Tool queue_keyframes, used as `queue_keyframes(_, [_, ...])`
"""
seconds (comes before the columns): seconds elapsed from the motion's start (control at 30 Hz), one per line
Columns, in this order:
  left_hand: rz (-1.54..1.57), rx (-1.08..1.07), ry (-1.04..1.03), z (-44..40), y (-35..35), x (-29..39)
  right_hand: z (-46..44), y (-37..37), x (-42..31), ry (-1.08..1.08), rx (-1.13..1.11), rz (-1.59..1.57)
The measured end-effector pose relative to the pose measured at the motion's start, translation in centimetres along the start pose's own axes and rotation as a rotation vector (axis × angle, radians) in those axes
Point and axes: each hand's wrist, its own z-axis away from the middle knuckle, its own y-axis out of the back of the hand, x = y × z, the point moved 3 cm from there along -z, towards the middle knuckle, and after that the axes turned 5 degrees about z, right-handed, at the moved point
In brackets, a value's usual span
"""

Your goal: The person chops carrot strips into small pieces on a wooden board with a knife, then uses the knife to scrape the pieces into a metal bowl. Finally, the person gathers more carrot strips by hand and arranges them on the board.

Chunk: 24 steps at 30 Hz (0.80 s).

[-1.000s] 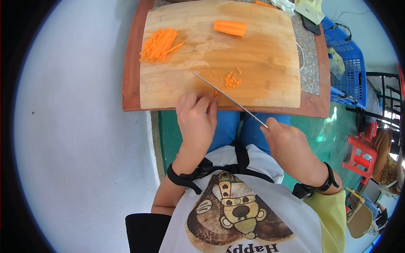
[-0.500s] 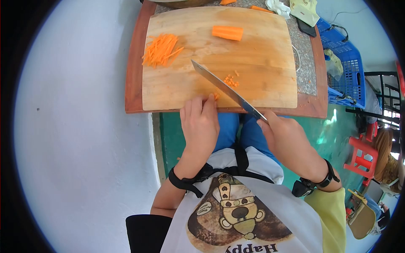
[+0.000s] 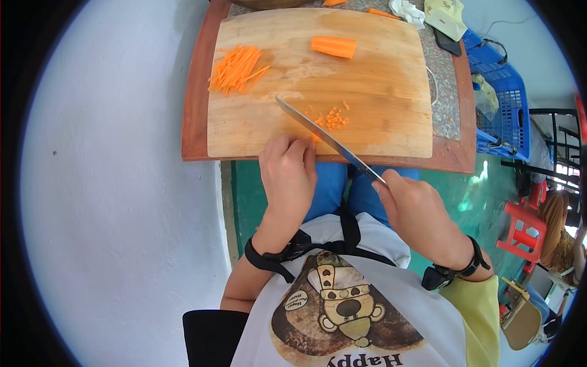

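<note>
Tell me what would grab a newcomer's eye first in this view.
Probably the long knife, held in the right hand and slanting across the near edge of the wooden cutting board, its blade close to the fingertips of the left hand. Next, the bright orange carrot: a heap of thin strips at the board's left, a thick piece near its far edge, and tiny diced bits beside the blade.
</note>
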Motion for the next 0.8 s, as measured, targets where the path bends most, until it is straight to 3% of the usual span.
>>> queue_keyframes(0.4, [0.068, 0.113, 0.002, 0.6, -0.3, -0.6, -0.6, -0.4, 0.4, 0.017, -0.055, 0.054])
queue_keyframes(0.8, [-0.128, 0.07, -0.113, 1.3, -0.5, -0.2, -0.8, -0.6, 1.1, -0.008, -0.007, 0.133])
